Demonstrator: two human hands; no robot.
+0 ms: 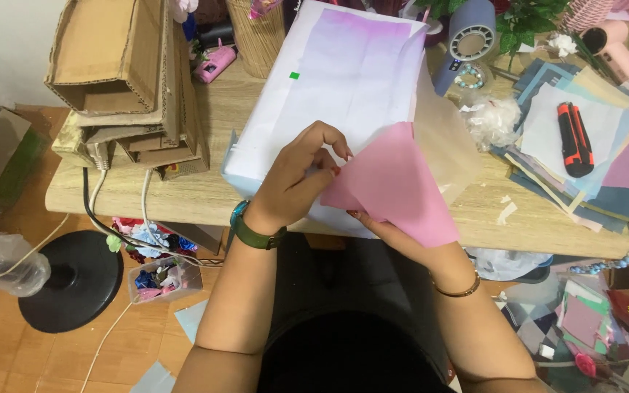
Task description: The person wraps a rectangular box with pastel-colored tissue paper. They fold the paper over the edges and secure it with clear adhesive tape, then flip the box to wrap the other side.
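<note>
A pink sheet of paper [402, 185] is folded into a cone-like shape above the front edge of the wooden table [183, 189]. My left hand [303, 175], with a green watch at the wrist, pinches the paper's left corner. My right hand [394, 233] is under the sheet and mostly hidden by it; it holds the paper from below, a gold bangle on that wrist. Behind the pink sheet lies a large white sheet with a purple tint [329, 80].
Stacked cardboard boxes [125, 73] stand at the table's left. An orange-and-black utility knife [575, 138] rests on a pile of blue and grey papers [620, 175] at the right. A hair dryer [620, 47], a woven basket [256, 36], floor clutter and a black round stand base [70, 280] surround the table.
</note>
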